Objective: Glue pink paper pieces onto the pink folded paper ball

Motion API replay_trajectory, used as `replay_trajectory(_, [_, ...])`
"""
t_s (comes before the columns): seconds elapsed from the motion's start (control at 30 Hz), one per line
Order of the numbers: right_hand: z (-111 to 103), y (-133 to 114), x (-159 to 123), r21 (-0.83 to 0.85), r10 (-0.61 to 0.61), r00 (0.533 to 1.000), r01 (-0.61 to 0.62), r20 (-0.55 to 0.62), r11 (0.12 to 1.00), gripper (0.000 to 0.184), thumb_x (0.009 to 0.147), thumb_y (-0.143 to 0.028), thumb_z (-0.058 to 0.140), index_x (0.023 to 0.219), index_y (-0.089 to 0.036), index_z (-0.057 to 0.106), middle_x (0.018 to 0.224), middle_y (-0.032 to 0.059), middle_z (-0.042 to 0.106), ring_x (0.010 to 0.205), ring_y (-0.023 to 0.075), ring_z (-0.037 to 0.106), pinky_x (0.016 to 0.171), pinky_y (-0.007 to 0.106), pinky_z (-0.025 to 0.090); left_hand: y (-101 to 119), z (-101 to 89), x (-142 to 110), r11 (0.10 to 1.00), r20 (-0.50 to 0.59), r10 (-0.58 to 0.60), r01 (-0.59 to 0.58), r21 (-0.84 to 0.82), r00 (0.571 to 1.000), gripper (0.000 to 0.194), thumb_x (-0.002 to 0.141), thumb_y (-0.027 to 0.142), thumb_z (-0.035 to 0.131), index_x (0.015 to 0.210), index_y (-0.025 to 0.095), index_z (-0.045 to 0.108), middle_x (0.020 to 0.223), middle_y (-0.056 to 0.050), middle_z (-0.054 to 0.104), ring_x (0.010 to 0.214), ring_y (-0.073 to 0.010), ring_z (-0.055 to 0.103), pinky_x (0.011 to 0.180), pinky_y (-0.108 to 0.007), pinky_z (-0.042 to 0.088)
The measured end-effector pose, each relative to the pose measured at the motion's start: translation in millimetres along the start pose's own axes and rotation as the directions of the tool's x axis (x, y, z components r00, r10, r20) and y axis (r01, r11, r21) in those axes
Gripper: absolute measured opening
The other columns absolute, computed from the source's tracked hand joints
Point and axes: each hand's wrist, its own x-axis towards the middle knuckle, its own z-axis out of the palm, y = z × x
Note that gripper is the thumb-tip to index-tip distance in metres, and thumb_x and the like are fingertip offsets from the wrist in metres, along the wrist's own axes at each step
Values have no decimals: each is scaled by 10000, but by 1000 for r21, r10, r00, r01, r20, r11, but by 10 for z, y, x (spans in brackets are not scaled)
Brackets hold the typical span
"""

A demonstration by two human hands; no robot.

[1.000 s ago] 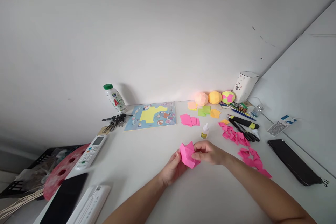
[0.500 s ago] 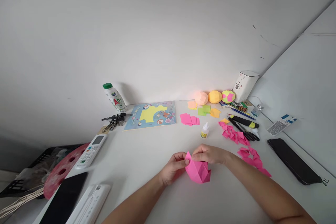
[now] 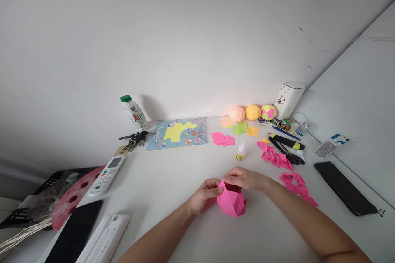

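A partly built pink folded-paper ball (image 3: 232,204), open at the top, is held between my two hands just above or on the white table. My left hand (image 3: 204,196) grips its left side, thumb on the outer face beside a pointed flap. With the fingers closed at the far upper rim, my right hand (image 3: 242,179) pinches the paper edge; its fingertips are partly hidden inside the opening. A small glue bottle (image 3: 240,152) with a white nozzle stands upright beyond the ball. Folded pink paper pieces (image 3: 273,157) lie to the right.
Finished paper balls (image 3: 253,112) sit along the wall near a white container (image 3: 289,100). Sticky notes (image 3: 222,139), a booklet (image 3: 177,134), scissors (image 3: 286,152), a cutter (image 3: 286,142) and a black pouch (image 3: 344,189) lie around. At left are keys (image 3: 135,139), a bottle (image 3: 135,113) and a remote (image 3: 107,175).
My right hand has shifted slightly left and up along the rim. The ball has tilted a little, showing more of its hollow inside. My left hand keeps its grip.
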Motion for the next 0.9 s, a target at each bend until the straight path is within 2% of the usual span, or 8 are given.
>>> replay_trajectory(0.17, [-9,19,9,-10,11,1000,-11,25,1000,428,809,-530,544,622,-165,420,594,-55,338,544,76,288,505,229,219,-9,-13,4,1000,-6,-9,9,-6,1000,190,679,277,742,668,114,645,630,-22,567,590,-123,503,615,-268,352])
replay_trajectory(0.37, [5,-25,-10,-38,17,998,-15,66,999,463,803,-558,533,594,-164,410,576,-66,281,526,69,248,488,229,188,-13,-31,4,1000,-12,-14,14,-10,1000,177,674,258,746,659,120,636,623,-13,562,588,-117,500,614,-263,352])
replay_trajectory(0.73, [-8,-11,-10,-75,21,998,-17,51,997,414,818,-498,520,600,-155,439,575,-60,327,532,70,292,488,216,229,16,-7,2,1000,-1,-20,20,7,1000,180,659,257,756,644,122,638,610,-9,577,577,-112,504,611,-262,355])
replay_trajectory(0.9, [6,9,-13,-89,24,997,-18,69,996,347,785,-455,576,646,-151,485,581,-53,401,529,70,359,491,203,273,-10,-10,-2,1000,-17,-19,19,13,1000,162,650,237,765,652,122,651,620,-14,593,588,-113,513,620,-258,359])
